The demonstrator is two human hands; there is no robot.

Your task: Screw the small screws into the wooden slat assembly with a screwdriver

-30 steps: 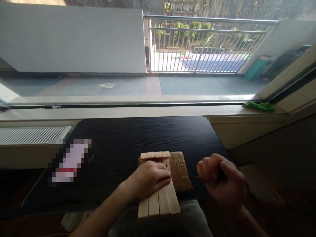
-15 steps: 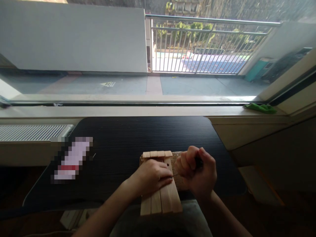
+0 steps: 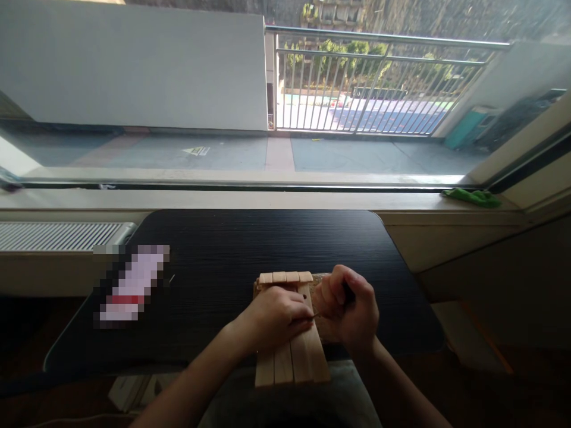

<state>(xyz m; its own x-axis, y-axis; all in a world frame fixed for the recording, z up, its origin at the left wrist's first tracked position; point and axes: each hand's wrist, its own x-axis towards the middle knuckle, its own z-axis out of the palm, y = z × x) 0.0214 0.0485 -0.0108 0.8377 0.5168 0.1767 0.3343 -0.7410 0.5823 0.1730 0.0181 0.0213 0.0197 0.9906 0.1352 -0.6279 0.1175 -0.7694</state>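
Observation:
A pale wooden slatted piece (image 3: pixel 283 367), like a small plank roof, lies at the near edge of the dark table with its front end jutting past it. Across its slats rests my left hand (image 3: pixel 275 314), fingers closed over the wood and holding it. My right hand (image 3: pixel 350 309) is a fist around the dark handle of a thin-shafted tool (image 3: pixel 317 315). The shaft points left and meets the slats beside my left fingertips; its tip is hidden. A dark round hole (image 3: pixel 305 296) shows in the right slat. Under my right hand is a brown, rough-surfaced block (image 3: pixel 328 331), partly covered.
The black table (image 3: pixel 223 244) stands against a white window sill (image 3: pixel 267 200). A pixelated pinkish item (image 3: pixel 136 276) lies at its left, with a thin pale sliver (image 3: pixel 172 278) beside it. A green cloth (image 3: pixel 473 197) sits on the sill; a radiator (image 3: pixel 62 236) is at left.
My right fist has shifted slightly left and turned a little around the tool. My left hand and the wooden piece stay nearly where they were; the whole view has moved slightly.

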